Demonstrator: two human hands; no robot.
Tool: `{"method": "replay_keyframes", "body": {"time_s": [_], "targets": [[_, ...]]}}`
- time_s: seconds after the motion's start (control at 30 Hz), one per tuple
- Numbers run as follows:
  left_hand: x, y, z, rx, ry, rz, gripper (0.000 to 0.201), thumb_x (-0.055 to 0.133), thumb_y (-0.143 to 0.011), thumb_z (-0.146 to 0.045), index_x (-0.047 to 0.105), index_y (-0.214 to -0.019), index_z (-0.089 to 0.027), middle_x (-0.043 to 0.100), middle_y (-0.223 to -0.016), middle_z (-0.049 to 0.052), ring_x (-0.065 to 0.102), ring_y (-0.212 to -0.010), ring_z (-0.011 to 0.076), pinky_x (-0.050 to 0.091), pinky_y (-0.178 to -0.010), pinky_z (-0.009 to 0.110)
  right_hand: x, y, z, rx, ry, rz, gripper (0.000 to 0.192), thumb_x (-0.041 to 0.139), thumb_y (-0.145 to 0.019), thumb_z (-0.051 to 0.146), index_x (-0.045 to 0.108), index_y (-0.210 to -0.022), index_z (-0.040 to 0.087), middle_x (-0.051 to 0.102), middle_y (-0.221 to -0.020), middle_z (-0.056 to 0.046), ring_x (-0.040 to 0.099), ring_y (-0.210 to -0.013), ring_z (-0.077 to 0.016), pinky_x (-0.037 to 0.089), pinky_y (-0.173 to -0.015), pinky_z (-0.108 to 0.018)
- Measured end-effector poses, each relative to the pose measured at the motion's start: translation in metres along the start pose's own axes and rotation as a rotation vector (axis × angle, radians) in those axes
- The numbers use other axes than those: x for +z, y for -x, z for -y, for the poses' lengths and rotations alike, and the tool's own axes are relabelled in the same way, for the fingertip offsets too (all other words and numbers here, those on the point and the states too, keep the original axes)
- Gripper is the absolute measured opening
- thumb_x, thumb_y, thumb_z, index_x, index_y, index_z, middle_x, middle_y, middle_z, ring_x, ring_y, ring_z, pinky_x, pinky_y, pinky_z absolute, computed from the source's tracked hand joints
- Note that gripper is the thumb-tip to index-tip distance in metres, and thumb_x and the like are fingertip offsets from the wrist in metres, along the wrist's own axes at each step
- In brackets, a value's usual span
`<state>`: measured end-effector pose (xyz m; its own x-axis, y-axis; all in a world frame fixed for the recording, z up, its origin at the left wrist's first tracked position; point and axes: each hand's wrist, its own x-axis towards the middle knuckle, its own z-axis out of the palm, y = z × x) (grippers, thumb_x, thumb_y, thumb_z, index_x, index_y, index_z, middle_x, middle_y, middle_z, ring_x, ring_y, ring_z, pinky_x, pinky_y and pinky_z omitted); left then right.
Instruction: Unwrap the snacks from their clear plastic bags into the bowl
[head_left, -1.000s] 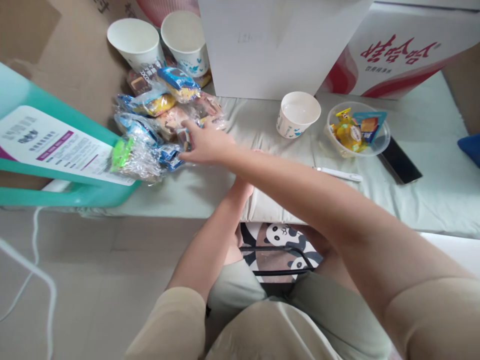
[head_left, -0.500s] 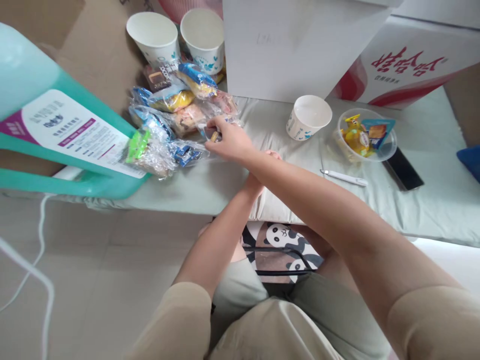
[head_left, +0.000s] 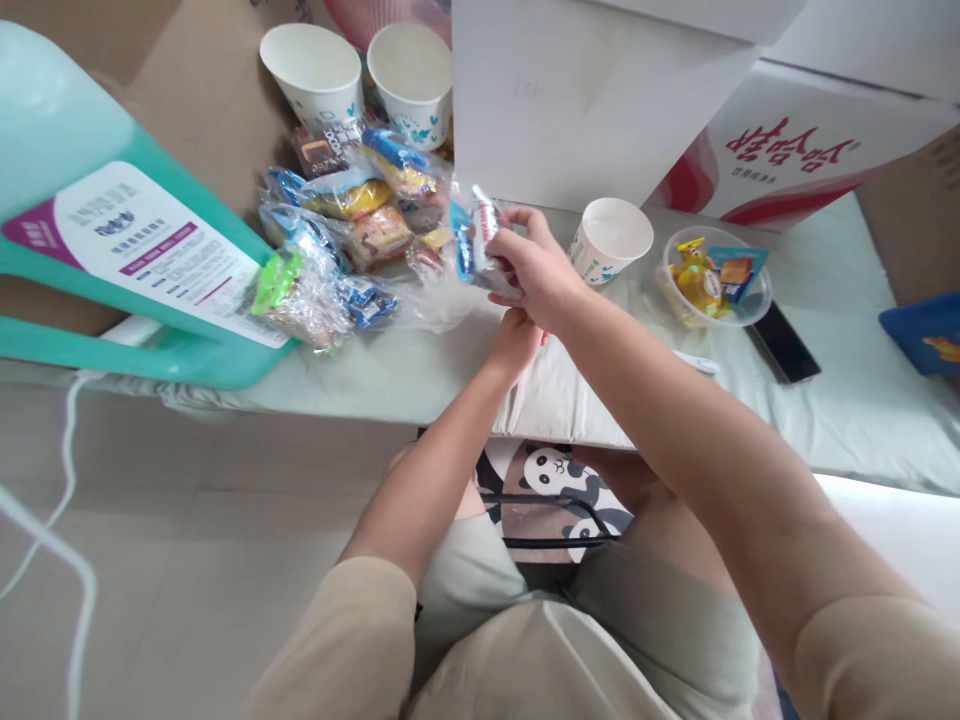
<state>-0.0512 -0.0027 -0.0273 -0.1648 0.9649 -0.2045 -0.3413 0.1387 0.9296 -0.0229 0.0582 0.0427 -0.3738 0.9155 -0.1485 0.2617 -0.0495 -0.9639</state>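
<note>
My right hand (head_left: 536,262) is closed on a small snack packet (head_left: 474,238) with a clear, blue and white wrapper, raised just over the cloth surface. Just below it, my left hand (head_left: 517,345) is curled, its fingers partly hidden by the right hand. A small red bit shows at its edge, too little to name. To the left lies a pile of wrapped snacks: a yellow one (head_left: 356,198), a bread piece (head_left: 377,232), a chocolate-coloured packet (head_left: 324,152) and a bundle with a green tag (head_left: 289,290). A paper cup (head_left: 613,238) stands right of the right hand.
Two paper cups (head_left: 313,75) stand behind the pile. A large green jug (head_left: 202,340) is at left. White boxes (head_left: 600,110) rise behind. At right are a plastic bowl (head_left: 754,308) with snacks, a phone (head_left: 784,342), a white-handled tool (head_left: 697,362) and a blue packet (head_left: 919,325).
My right hand has lifted the snack packet from the pile and carried it to the right. My left hand stays in nearly the same place. The view has shifted slightly.
</note>
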Motion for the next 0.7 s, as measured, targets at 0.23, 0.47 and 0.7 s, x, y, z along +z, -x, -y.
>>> {"method": "replay_keyframes", "body": {"time_s": [0.23,0.47,0.7], "targets": [[-0.004,0.001,-0.003,-0.141,0.233,0.233,0.046,0.059,-0.09,-0.062,0.065,-0.074,-0.02,0.067,-0.068,0.004,0.066,-0.066,0.0159,0.05,-0.064,0.028,-0.08,0.087,-0.06,-0.278,0.216,-0.232,0.065,0.061,-0.085,0.054,0.034,-0.142,0.039,0.061,-0.119,-0.008,0.069,-0.088,-0.0228,0.061,-0.07,-0.041],[0.019,0.019,0.012,-0.018,0.023,0.395,0.051,0.093,-0.062,-0.043,0.07,-0.104,-0.022,0.074,-0.102,0.005,0.069,-0.093,0.0195,0.053,-0.086,0.029,-0.105,0.141,-0.12,-0.42,0.478,-0.318,0.061,0.064,-0.085,0.048,0.046,-0.141,0.032,0.053,-0.138,-0.016,0.06,-0.127,-0.0339,0.057,-0.099,-0.056],[0.025,0.031,0.002,-0.017,-0.215,0.489,0.039,0.089,-0.062,-0.026,0.073,-0.097,-0.02,0.07,-0.086,0.001,0.063,-0.077,0.0149,0.049,-0.075,0.024,-0.144,0.157,-0.103,-0.456,0.606,-0.266,0.044,0.052,-0.088,0.053,0.066,-0.128,0.041,0.051,-0.152,-0.003,0.038,-0.151,-0.034,0.035,-0.121,-0.062]]}}
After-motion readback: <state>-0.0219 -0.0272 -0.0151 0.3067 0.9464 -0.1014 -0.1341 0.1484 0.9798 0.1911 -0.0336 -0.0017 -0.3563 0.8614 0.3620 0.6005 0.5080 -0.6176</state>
